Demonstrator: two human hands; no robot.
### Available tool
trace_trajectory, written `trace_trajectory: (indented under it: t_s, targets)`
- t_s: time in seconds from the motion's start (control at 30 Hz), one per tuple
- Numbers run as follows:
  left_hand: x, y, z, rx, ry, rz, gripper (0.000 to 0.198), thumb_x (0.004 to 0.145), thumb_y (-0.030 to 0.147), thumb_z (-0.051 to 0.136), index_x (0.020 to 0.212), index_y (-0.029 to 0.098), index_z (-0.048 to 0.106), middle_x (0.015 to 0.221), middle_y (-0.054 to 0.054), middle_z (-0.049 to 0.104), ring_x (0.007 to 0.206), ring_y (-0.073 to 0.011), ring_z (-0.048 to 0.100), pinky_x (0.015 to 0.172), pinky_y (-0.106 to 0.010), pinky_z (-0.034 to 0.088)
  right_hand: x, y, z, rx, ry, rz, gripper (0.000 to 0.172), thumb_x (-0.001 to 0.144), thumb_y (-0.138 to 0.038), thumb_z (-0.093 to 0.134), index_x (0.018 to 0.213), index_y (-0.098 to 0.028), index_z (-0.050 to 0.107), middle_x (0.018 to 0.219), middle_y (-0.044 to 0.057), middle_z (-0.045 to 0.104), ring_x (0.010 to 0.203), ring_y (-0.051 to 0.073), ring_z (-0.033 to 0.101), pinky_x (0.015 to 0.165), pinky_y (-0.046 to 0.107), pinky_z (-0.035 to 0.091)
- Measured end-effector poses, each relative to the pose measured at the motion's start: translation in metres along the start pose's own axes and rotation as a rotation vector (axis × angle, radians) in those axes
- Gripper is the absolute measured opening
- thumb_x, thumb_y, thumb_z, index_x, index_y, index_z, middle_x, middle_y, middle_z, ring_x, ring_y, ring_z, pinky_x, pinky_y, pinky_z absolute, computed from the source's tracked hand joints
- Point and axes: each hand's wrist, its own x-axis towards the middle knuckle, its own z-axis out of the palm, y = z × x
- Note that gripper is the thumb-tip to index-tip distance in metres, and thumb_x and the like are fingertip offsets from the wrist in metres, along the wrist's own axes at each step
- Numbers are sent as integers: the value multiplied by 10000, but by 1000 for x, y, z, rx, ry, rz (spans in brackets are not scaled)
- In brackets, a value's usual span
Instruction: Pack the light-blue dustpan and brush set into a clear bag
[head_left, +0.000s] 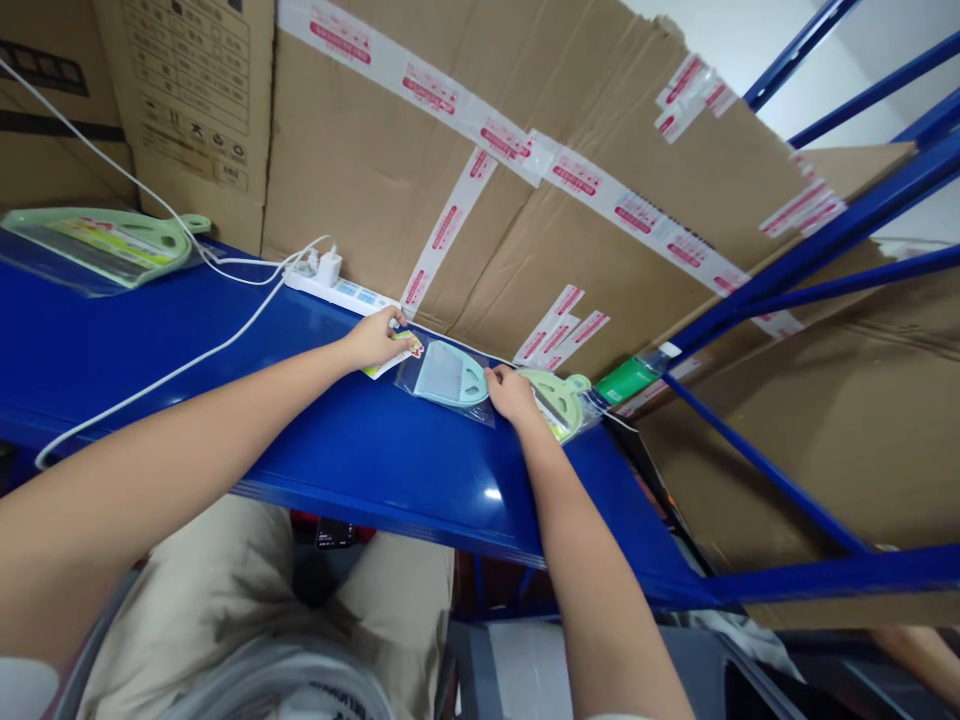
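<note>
My left hand (373,340) pinches a yellow-and-white printed card (395,358) above the blue tabletop. Beside it lies a light blue dustpan (448,374) in a clear plastic bag (480,412). The fingers of my right hand (513,393) are closed at the bag's right side, by the dustpan's handle end; the fingertips are partly hidden. Just past that hand is a light green dustpan (568,398), bagged with a yellow label and partly covered by my wrist. Another bagged green dustpan (161,238) with a printed card rests at the far left.
A white power strip (341,292) with a plugged-in charger runs along the back, its white cable (247,335) looping across the blue table (360,440). Taped cardboard (360,170) walls the rear. A green-labelled bottle (634,378) lies by the blue rack frame (765,470) at right.
</note>
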Motion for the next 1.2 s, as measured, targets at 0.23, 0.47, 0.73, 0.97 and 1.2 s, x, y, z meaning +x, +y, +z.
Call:
trace_trajectory:
  t_s: [0.23,0.47,0.73,0.97,1.2]
  targets:
    - [8,-6,8,-147,-111,-47,184,787,69,664,685,204,593,621,22,608,573,-116,537,646,-277,421,-8,-12,-4,52,-74,-50,285,973,-297,528,691,-262,535,828,70,743,832,248,657,747,314,410]
    - [11,-11,10,-256,-144,-40,225,706,41,673,882,178,699,691,24,638,620,-134,605,697,-300,496,-8,-10,1,111,-59,-121,300,933,-326,539,641,-260,527,745,39,703,748,223,600,711,306,404]
    - [15,-15,5,53,-208,46,311,659,89,691,949,175,765,750,0,699,734,-171,658,716,-271,507,-8,-11,1,113,-75,-143,308,910,-348,539,618,-257,513,708,30,671,740,215,590,707,304,411]
    - [8,-6,7,215,-81,89,438,675,136,740,1108,197,769,971,-60,753,996,-262,701,871,-317,507,-6,-7,5,154,-72,-191,280,893,-369,537,639,-253,564,714,35,699,741,218,618,701,304,440]
    - [7,-7,8,32,-77,15,438,660,172,817,1094,170,755,858,-17,700,809,-200,657,772,-311,480,-5,-6,5,160,-72,-199,292,884,-388,535,623,-258,544,671,23,671,709,210,594,676,303,429]
